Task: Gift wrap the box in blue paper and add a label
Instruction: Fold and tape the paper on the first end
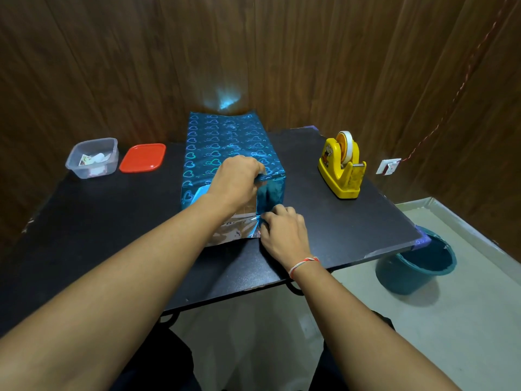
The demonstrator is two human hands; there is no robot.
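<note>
The box (225, 153) lies lengthwise in the middle of the desk (352, 221), its top and long sides already covered in blue paper (214, 136) printed with hearts. The step in hand is closing the near end of the box.

The left hand (236, 182) rests on the near top edge of the box, fingers curled down over the edge and pinching the paper there. The right hand (282, 230) sits at the lower right corner of the near end, fingertips pinching a folded flap of paper against the desk. The silver underside of the paper lies spread on the desk in front of the box, and a strip of bare cardboard shows at the near end, so this end is not yet sealed.

The next move likely calls for creasing the side flaps inward, folding the bottom flap up, and fixing it with tape. The yellow tape dispenser (342, 167) stands to the right of the box. A clear tub (93, 158) and its red lid (143, 158) stand to the left of the box; the tub probably holds the labels.
</note>
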